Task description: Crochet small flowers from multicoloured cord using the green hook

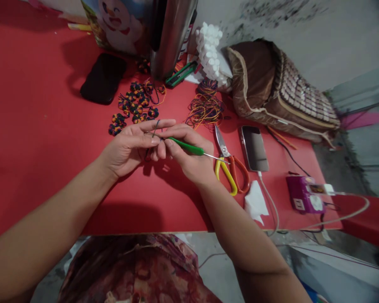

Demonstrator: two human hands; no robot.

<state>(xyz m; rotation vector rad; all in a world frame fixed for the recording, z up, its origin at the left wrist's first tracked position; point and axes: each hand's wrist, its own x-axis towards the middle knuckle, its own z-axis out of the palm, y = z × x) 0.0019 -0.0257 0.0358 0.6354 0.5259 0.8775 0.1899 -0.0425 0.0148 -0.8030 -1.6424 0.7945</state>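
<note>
My right hand (189,153) is closed round a green-handled crochet hook (189,147), its metal end pointing right toward the scissors. My left hand (131,145) has its forefinger stretched out with dark yarn (156,126) looped over it, and its other fingers pinch the yarn at the hook's tip. Both hands meet above the red table (34,126). Several small multicoloured crocheted flowers (134,107) lie just beyond the hands. A tangle of loose coloured yarn (205,107) lies to their right.
Scissors with yellow and orange handles (229,166) lie right of my right hand, beside a phone (255,147) on a cable and a white tissue (255,203). A purple power strip (305,198), a brown bag (271,88), a black pouch (102,78), a steel flask (170,35) and white foam (210,50) stand around.
</note>
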